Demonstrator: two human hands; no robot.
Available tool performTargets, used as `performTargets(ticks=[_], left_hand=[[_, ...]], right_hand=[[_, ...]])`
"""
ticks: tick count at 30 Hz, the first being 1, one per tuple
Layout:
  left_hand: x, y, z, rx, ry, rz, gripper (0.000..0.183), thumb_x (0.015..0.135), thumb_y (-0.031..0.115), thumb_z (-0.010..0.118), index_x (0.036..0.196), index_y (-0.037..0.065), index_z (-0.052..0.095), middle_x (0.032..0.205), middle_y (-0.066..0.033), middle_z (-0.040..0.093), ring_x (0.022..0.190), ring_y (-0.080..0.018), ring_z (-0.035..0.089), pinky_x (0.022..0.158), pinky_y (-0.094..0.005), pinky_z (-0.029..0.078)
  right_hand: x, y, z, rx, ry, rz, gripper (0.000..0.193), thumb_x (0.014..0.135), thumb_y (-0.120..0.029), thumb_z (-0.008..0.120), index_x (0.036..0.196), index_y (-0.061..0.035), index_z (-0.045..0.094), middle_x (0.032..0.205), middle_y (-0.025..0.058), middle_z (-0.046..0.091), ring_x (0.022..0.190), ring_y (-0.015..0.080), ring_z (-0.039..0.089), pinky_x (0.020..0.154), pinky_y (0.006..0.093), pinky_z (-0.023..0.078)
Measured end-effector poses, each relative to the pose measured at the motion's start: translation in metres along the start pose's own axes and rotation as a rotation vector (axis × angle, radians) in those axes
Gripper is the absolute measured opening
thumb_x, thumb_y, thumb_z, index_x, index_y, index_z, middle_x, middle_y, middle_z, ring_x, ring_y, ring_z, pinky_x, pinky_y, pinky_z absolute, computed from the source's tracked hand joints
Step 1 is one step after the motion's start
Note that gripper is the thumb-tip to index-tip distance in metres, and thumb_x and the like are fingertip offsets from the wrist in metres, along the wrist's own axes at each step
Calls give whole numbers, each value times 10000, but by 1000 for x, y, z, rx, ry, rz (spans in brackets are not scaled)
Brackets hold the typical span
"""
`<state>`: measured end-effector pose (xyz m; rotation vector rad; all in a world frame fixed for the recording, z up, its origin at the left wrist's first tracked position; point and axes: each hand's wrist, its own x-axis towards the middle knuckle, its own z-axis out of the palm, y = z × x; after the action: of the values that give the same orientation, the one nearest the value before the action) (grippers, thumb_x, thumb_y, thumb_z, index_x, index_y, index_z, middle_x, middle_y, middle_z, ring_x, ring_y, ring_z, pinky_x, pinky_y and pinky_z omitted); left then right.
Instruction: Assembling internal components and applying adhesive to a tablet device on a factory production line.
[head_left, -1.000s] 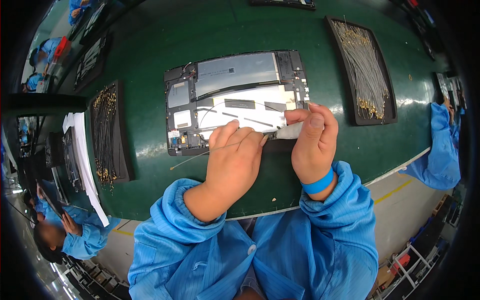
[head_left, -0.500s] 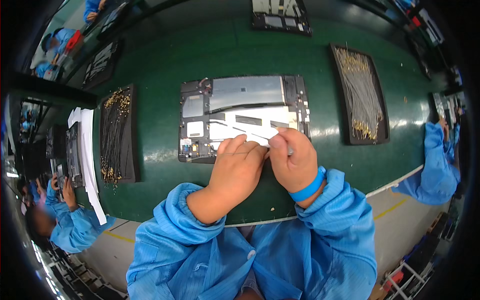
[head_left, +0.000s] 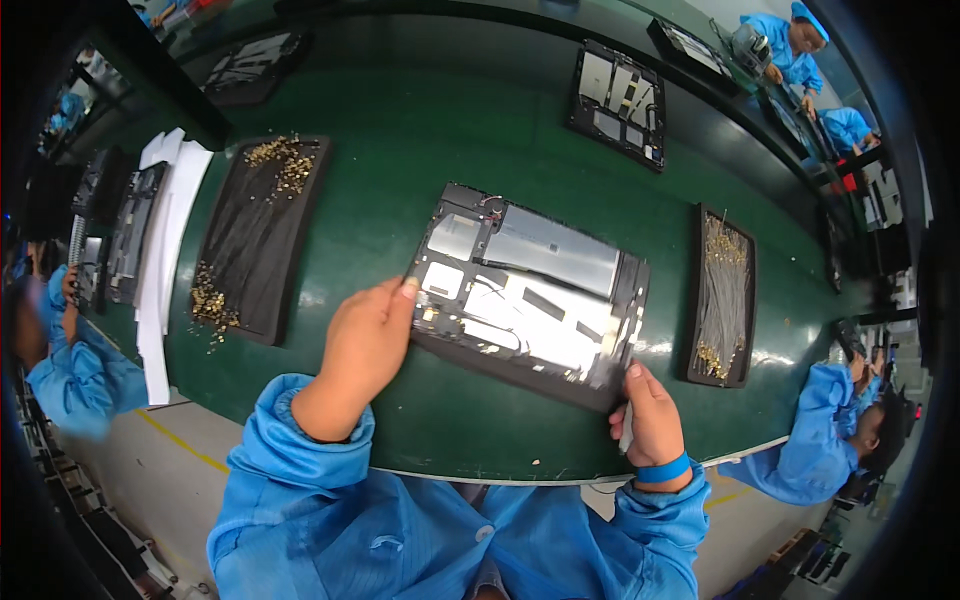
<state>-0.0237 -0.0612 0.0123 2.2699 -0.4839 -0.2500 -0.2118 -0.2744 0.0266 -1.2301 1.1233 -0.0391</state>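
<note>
In front of me an opened tablet, dark-framed with silver plates, black cable strips and small boards inside, sits turned at a slant. My left hand is closed on its left edge, thumb on top. At the lower right corner, my right hand has its thumb and fingers closed against the frame. A short pale stick-like tool also shows in the right hand; its exact kind is unclear. The tablet's right side is smeared by motion.
Dark trays of thin cables with gold ends stand left and right on the green table. Another opened tablet lies at the back. White sheets lie at left. Co-workers sit on both sides.
My hands have parted from the tablet's lower middle to its left edge and lower right corner. The tablet has turned clockwise. My view has shifted too.
</note>
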Motion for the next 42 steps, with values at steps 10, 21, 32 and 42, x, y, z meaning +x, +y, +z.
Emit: performTargets(ticks=[10,21,32,42], left_hand=[[34,-22,-2,-600,449,-320,473,835,261,447,1159,-65,336,888,-75,475,748,-89,461,622,-215,411],[35,-32,4,-147,358,30,203,771,130,513,882,-39,531,825,-173,554,759,-303,521,694,-353,405],[37,-26,-2,-55,288,113,145,748,80,530,840,-32,534,791,-154,557,718,-291,519,666,-345,402],[39,-25,0,14,302,209,98,718,52,548,781,-23,539,717,-143,553,665,-293,521,632,-352,403]], right_hand=[[19,-64,66,-19,-108,2,346,813,-370,429,742,-39,500,513,48,475,354,122,408,321,218,317],[116,-113,189,99,-217,-239,539,799,-351,462,1208,-37,307,1132,159,418,625,173,512,426,255,398],[195,-154,121,784,138,86,306,859,-256,347,1000,14,371,843,188,514,656,252,535,423,206,466],[221,-156,133,692,-26,38,314,762,-374,526,740,-76,428,602,25,438,468,134,448,364,205,381]])
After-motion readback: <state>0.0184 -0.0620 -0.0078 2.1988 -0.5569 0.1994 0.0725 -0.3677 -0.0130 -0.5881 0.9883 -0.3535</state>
